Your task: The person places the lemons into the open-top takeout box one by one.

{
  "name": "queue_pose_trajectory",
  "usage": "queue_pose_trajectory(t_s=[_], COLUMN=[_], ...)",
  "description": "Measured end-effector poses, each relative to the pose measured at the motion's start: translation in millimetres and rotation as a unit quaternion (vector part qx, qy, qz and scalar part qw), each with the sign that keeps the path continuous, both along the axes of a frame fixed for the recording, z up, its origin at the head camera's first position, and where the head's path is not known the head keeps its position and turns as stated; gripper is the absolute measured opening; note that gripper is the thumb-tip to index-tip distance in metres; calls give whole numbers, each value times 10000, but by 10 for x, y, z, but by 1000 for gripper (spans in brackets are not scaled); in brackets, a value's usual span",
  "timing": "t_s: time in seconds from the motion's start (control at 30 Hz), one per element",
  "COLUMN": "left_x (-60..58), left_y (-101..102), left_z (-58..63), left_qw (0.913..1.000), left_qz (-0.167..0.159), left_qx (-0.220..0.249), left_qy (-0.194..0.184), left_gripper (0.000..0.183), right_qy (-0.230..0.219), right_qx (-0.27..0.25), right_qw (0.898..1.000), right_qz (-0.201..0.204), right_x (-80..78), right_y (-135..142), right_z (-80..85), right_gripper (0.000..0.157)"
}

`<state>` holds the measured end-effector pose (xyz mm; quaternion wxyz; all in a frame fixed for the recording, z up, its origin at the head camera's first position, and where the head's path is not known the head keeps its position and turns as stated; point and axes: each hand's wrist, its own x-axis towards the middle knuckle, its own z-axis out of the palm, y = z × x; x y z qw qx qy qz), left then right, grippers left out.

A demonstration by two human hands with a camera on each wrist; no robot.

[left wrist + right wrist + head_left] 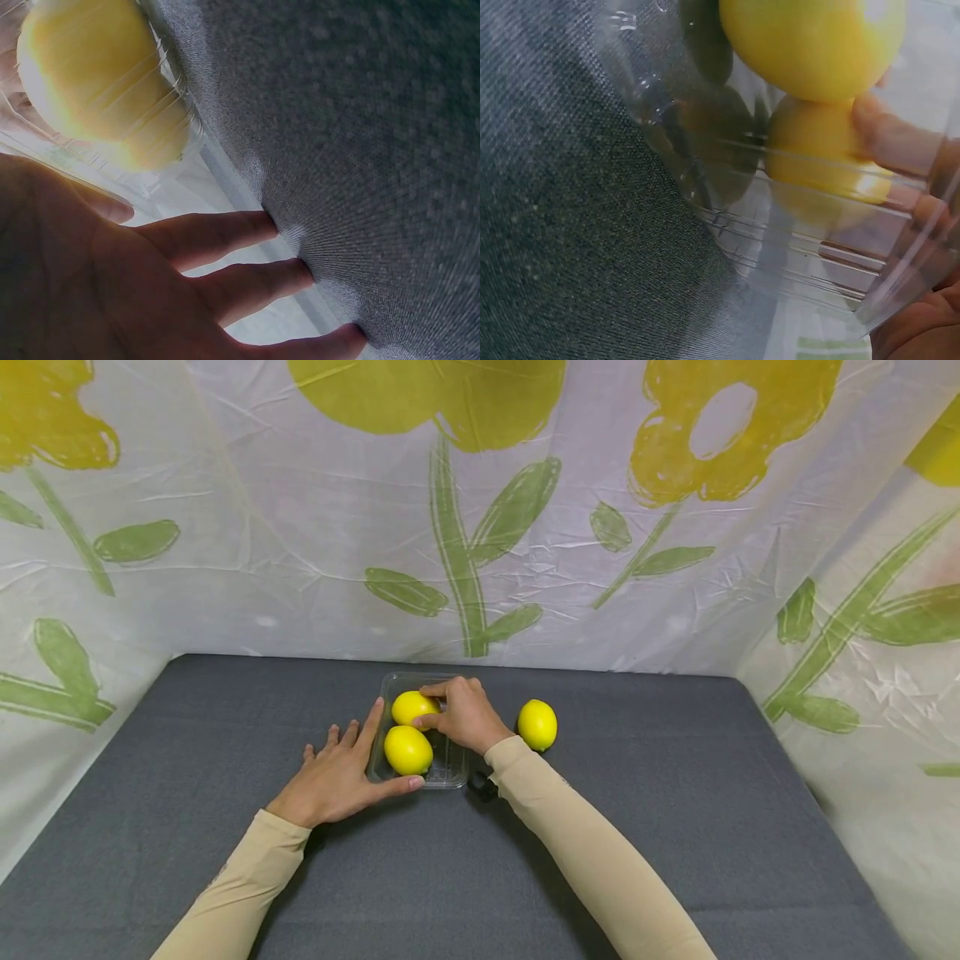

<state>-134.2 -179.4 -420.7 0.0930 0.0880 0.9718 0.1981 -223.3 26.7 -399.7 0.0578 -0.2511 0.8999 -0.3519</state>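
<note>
Two yellow lemons lie in a clear plastic container [448,774] in the head view. My right hand [468,717] reaches in from the right and pinches the far lemon [411,706] between thumb and fingers. The near lemon [408,752] sits in front of it, close to the container's left side. My left hand [336,782] spreads around the near left corner, index finger along the left wall and thumb at the front edge. Through the clear wall, the right wrist view shows the fingertips against the pinched lemon [814,169].
A third lemon [537,725] stands on the dark grey cloth [645,777], right of the container and beside my right wrist. Behind the table hangs a white sheet [300,527] with yellow flowers, which also runs down both sides.
</note>
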Motion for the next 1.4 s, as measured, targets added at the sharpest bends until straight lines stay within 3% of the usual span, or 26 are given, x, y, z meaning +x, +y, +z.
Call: queue_pose_trajectory(t_s=[0.43,0.97,1.4], left_x=[-2,-4,3], left_y=[0,0,-3], left_z=[12,18,10], left_qw=[10000,10000,10000], left_qz=[1,32,32], left_qx=[-8,-21,31], left_qy=[-8,-28,-65], left_gripper=[126,129,129], right_qy=[70,365,250], right_qx=[-151,-1285,-1502], right_qw=[9999,9910,9851], right_qz=[-15,-109,-798], right_x=[31,277,409], right_y=[64,459,973], right_z=[75,241,237], right_gripper=[53,57,62])
